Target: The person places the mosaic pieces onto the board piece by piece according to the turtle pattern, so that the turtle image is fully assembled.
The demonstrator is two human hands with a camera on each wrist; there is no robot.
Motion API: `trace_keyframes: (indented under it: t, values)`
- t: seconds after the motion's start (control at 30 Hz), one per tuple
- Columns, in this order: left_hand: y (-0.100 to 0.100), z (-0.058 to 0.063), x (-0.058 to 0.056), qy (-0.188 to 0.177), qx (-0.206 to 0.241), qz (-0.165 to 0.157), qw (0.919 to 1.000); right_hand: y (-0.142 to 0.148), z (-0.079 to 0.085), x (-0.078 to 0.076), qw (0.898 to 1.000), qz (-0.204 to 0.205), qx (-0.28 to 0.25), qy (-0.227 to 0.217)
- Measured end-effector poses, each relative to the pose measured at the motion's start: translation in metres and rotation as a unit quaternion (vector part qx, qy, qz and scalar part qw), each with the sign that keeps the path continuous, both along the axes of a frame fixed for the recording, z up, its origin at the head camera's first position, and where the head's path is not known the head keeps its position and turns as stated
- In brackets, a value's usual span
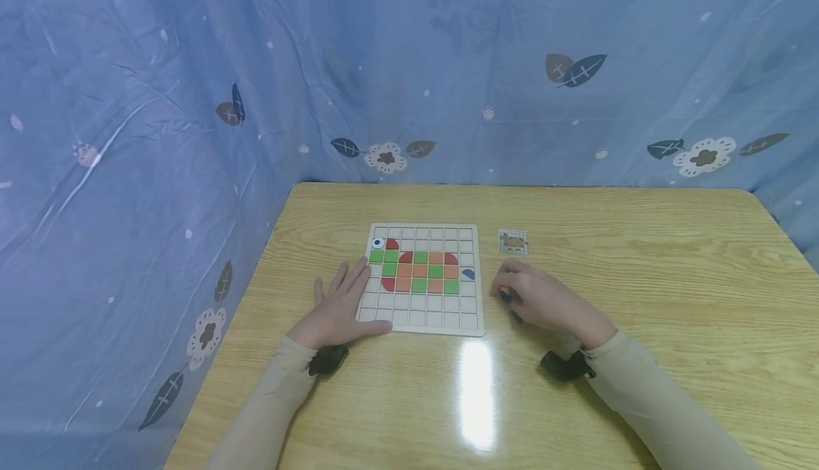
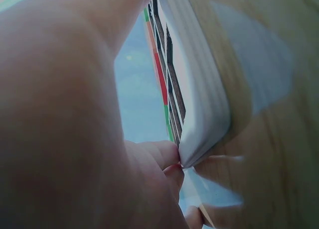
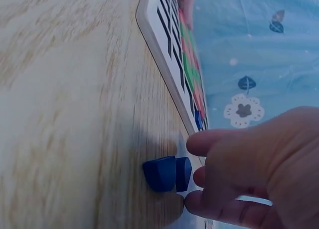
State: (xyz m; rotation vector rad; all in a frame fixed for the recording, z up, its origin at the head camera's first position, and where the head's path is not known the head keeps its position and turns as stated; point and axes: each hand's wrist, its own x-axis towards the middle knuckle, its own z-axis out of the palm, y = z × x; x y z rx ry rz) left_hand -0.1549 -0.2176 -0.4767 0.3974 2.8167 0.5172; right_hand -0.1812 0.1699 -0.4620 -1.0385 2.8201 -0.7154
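A pale square grid board point(image 1: 419, 319) lies on the table, with green, orange and red tiles forming a shape on it. A white tile with a dark dot point(image 1: 378, 243) sits at its upper left, and a blue half-round piece point(image 1: 468, 274) near its right edge. My left hand point(image 1: 335, 313) rests spread at the board's left side, thumb along the front edge. Right of the board, my right hand point(image 1: 544, 299) reaches down with bent fingers. Two blue pieces point(image 3: 160, 174) stand on the table by its fingertips; thumb and fingers are apart around the farther one.
A small picture card point(image 1: 513, 241) lies on the wooden table point(image 1: 640, 257) beyond my right hand. Blue patterned cloth point(image 1: 486, 100) hangs behind the table and along its left side. Dark wrist straps point(image 1: 566, 367) sit over both sleeves.
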Motion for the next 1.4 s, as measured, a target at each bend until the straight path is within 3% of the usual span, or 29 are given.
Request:
trace_keyframes:
  t: [0.63, 1.0, 1.13, 1.4]
  values:
    - [-0.001, -0.001, -0.001, 0.000, -0.002, -0.003, 1.0000, -0.006, -0.002, 0.003, 0.999, 0.020, 0.001, 0.025]
    - [0.000, 0.000, -0.001, 0.002, -0.003, -0.002, 1.0000, -0.013, -0.003, 0.004, 1.000, 0.000, -0.023, 0.016]
    - [0.000, 0.000, 0.000, 0.001, -0.001, -0.003, 1.0000, -0.023, 0.002, 0.005, 0.999, 0.012, -0.043, 0.030]
    - [0.001, 0.002, 0.000, 0.001, 0.001, -0.002, 1.0000, -0.062, 0.008, 0.004, 0.997, 0.045, -0.058, 0.015]
